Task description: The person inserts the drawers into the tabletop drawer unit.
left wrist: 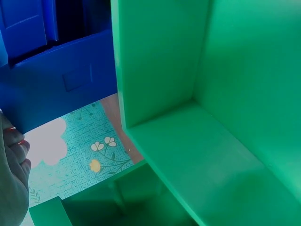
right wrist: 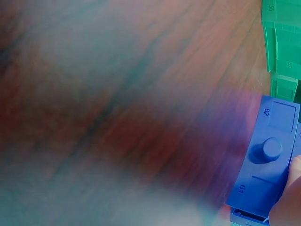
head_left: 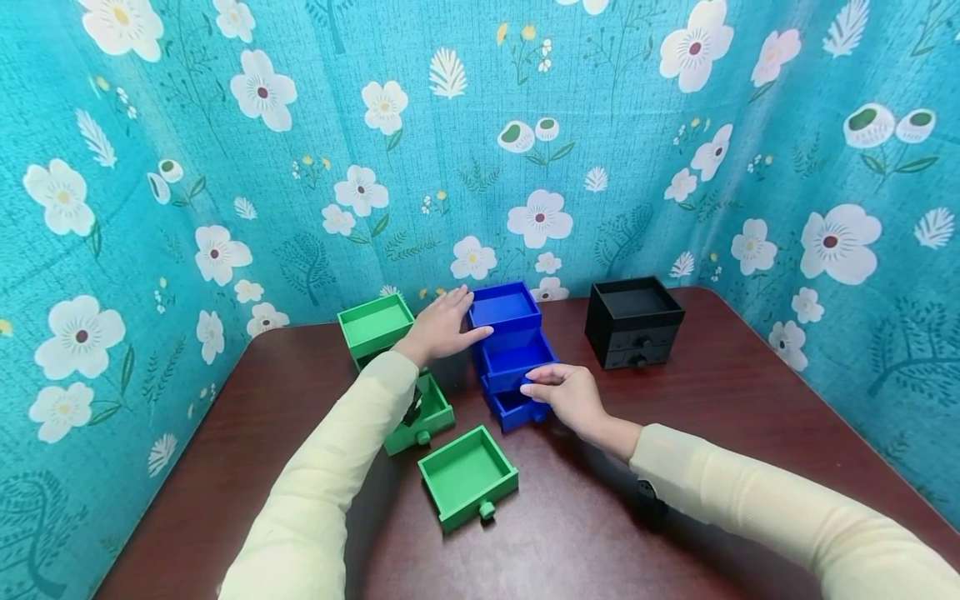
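Note:
A small blue drawer cabinet (head_left: 504, 305) stands mid-table with its two drawers pulled out in steps. My left hand (head_left: 441, 327) rests against its upper left side, fingers and thumb extended; in the left wrist view, fingertips touch an edge of the blue side panel (left wrist: 59, 84). With thumb and index finger, my right hand (head_left: 572, 398) pinches the front of the upper blue drawer (head_left: 516, 354) at its knob, which the fingers mostly hide. Under it, the lower blue drawer (head_left: 513, 408) juts out too; its round knob (right wrist: 272, 149) shows in the right wrist view.
Left of the blue cabinet is a green cabinet (head_left: 375, 323), partly behind my left arm, with a green drawer (head_left: 433, 400) pulled out. A separate green drawer (head_left: 468, 471) lies nearer on the table. A black cabinet (head_left: 636, 321) with closed drawers stands to the right.

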`<state>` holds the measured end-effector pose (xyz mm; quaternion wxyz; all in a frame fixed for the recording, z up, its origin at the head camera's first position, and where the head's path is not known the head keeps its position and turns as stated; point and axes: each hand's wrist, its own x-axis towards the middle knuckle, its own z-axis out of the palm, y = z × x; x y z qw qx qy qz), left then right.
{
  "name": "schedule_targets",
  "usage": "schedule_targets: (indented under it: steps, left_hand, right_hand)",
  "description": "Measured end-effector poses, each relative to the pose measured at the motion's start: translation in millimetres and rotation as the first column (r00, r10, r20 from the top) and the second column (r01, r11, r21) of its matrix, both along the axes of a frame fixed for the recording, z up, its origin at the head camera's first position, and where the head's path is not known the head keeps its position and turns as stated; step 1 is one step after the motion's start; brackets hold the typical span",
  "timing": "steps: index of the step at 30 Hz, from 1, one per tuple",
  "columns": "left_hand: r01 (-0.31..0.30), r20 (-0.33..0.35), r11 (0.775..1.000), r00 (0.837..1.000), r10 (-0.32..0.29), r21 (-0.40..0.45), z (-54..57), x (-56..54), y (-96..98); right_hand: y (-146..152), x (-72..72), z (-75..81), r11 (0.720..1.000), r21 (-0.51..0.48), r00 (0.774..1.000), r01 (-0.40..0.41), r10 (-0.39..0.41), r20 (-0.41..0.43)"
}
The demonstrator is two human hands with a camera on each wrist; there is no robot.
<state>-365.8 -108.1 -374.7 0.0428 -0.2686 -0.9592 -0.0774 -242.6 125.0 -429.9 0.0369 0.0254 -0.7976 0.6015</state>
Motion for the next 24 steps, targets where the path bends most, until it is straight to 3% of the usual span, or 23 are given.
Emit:
schedule_targets:
  steps: [12,24]
  left_hand:
    - [-0.003,-0.002,1.0,1.0,0.003,0.005,-2.0,-2.4,-0.9]
    - [0.002,0.004,1.0,1.0,-0.002,0.01,0.3,0.5,-0.1]
  right_hand:
    - [-6,-14.0,-0.3,0.996,-0.092,1.0,-0.006,0.008,0.03]
    - [-7,-28.8,5.5,0.995,-0.097,0.997,-0.038,0.044,0.057]
